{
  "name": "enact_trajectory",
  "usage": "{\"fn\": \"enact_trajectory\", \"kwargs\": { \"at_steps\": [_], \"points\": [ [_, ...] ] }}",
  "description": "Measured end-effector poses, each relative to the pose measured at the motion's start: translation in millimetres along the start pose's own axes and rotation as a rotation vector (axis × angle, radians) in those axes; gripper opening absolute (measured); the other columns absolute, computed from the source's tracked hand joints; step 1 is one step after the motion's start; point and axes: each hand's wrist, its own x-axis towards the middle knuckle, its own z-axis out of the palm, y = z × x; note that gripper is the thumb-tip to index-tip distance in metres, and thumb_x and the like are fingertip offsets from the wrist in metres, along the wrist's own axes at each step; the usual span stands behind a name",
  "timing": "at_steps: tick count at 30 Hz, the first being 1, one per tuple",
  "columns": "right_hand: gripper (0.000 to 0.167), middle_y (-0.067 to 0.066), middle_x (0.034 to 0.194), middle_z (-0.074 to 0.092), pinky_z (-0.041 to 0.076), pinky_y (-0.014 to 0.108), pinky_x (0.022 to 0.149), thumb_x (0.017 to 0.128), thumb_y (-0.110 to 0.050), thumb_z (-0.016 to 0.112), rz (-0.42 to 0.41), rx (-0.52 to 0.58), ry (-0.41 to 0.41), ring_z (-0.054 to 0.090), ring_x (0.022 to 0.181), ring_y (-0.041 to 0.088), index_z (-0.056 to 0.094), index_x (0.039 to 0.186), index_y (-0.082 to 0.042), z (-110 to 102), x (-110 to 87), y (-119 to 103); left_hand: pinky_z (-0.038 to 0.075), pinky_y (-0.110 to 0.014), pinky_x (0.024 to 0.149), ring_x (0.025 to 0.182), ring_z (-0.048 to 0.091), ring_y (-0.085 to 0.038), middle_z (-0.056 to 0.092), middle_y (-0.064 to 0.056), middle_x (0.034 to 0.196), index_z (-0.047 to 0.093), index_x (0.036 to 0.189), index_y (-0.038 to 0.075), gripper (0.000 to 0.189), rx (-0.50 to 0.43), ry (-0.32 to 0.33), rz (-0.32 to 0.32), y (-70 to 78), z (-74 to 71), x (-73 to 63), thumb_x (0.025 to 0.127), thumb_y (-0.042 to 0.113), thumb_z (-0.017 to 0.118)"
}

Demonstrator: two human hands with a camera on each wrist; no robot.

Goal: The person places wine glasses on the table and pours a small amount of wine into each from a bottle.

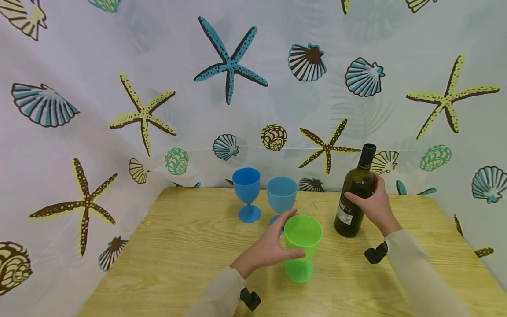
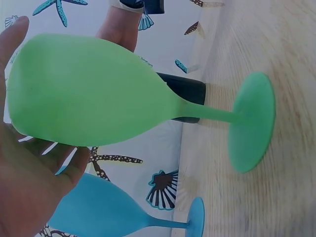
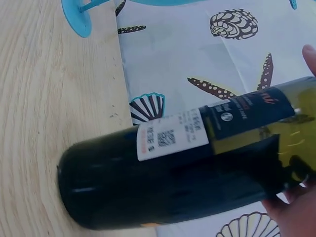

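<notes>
My left hand (image 1: 273, 244) is curved round the bowl of a green plastic goblet (image 1: 303, 235), thumb in front and fingers behind. In the left wrist view the goblet's stem and round foot (image 2: 252, 122) show; the foot appears to stand on the table. My right hand (image 1: 376, 202) grips a dark green wine bottle (image 1: 350, 204) round its upper body, below the black neck. The right wrist view shows the bottle's white label (image 3: 173, 134) and its dark base; whether the base touches the table, I cannot tell. A light blue goblet (image 1: 281, 193) stands behind my left hand, its foot partly hidden.
Farther back on the wooden table (image 1: 178, 259) stands a darker blue goblet (image 1: 246, 187), left of the light blue one. A white cloth (image 1: 253, 114) printed with starfish and shells hangs behind the table and along its sides.
</notes>
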Motion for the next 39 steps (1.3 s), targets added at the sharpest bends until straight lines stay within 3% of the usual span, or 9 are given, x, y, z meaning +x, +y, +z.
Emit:
{"fn": "enact_trajectory", "kwargs": {
  "at_steps": [6, 13, 17, 26, 37, 39],
  "points": [
    [0.107, 0.020, 0.148, 0.023, 0.031, 0.057, 0.102, 0.078, -0.038, 0.077, 0.012, 0.079, 0.077, 0.032, 0.131, 0.040, 0.002, 0.151, -0.015, 9, 7.1, 5, 0.037, -0.048, 0.099, 0.123, 0.045, -0.020, 0.034, -0.002, 0.147, 0.017, 0.151, 0.026, 0.096, -0.036, 0.017, -0.047, -2.0, 7.5, 4.1, 0.078, 0.038, 0.077],
    [0.108, 0.018, 0.149, 0.023, 0.029, 0.058, 0.103, 0.077, -0.028, 0.080, -0.005, 0.134, 0.094, 0.032, 0.131, 0.038, 0.003, 0.152, -0.018, 12, 9.7, 15, 0.038, -0.046, 0.098, 0.121, 0.047, -0.020, 0.034, -0.003, 0.147, 0.018, 0.151, 0.024, 0.094, -0.069, 0.037, -0.083, -4.2, 14.9, 5.1, 0.078, 0.034, 0.078],
    [0.109, 0.019, 0.148, 0.024, 0.029, 0.058, 0.102, 0.077, -0.029, 0.080, -0.009, 0.129, 0.093, 0.032, 0.131, 0.039, 0.002, 0.152, -0.018, 13, 9.9, 16, 0.041, -0.043, 0.096, 0.117, 0.050, -0.018, 0.036, -0.003, 0.144, 0.019, 0.150, 0.021, 0.093, -0.077, 0.037, -0.095, -4.7, 15.4, 4.9, 0.078, 0.033, 0.078],
    [0.095, 0.021, 0.138, 0.036, 0.035, 0.056, 0.100, 0.078, -0.032, 0.079, -0.019, 0.133, 0.104, 0.041, 0.123, 0.038, 0.017, 0.146, -0.007, 18, 13.0, 13, 0.044, -0.041, 0.092, 0.111, 0.053, -0.019, 0.046, -0.003, 0.132, 0.023, 0.148, 0.019, 0.090, -0.144, 0.058, -0.111, -5.7, 12.8, 5.7, 0.078, 0.029, 0.079],
    [0.090, 0.020, 0.136, 0.039, 0.036, 0.057, 0.098, 0.078, -0.029, 0.079, -0.050, 0.112, 0.145, 0.043, 0.121, 0.037, 0.022, 0.145, -0.008, 22, 2.9, 13, 0.042, -0.041, 0.094, 0.113, 0.053, -0.023, 0.047, -0.005, 0.131, 0.025, 0.146, 0.015, 0.086, -0.212, 0.050, -0.128, 0.7, 11.5, 5.7, 0.079, 0.019, 0.079],
    [0.089, 0.020, 0.135, 0.040, 0.036, 0.057, 0.098, 0.078, -0.029, 0.079, -0.051, 0.101, 0.149, 0.044, 0.120, 0.037, 0.024, 0.144, -0.008, 22, -0.8, 13, 0.042, -0.041, 0.094, 0.113, 0.053, -0.021, 0.048, -0.003, 0.130, 0.026, 0.146, 0.018, 0.086, -0.207, 0.050, -0.122, -6.9, 12.7, 6.8, 0.079, 0.022, 0.079]
  ]
}}
